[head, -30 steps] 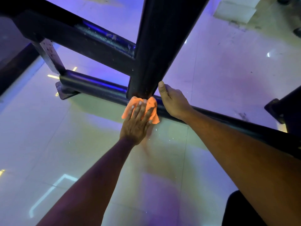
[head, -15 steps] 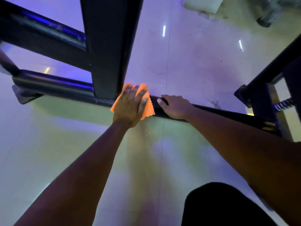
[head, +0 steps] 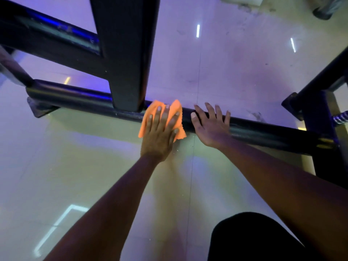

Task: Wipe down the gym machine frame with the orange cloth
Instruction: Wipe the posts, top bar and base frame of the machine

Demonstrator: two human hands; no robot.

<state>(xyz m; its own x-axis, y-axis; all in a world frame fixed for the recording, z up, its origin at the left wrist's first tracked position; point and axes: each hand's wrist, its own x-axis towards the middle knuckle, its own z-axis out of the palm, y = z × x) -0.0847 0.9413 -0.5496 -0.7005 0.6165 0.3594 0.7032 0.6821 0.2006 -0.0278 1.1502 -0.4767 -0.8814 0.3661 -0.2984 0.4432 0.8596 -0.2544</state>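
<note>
Orange cloth (head: 176,110) lies on the low frame bar (head: 263,129), just right of the upright. Left hand (head: 160,132) presses it flat-fingered. Right hand (head: 211,127), released, rests on the bar beside it.

No lettering, label, brand mark or number can be read anywhere in front of me. The black bars of the gym machine frame (head: 263,132) carry no legible decal or plate, and my orange cloth (head: 175,110) shows no tag or print. The bright strokes on the floor (head: 244,72), far right and near left, are shapes of light, not characters.
</note>
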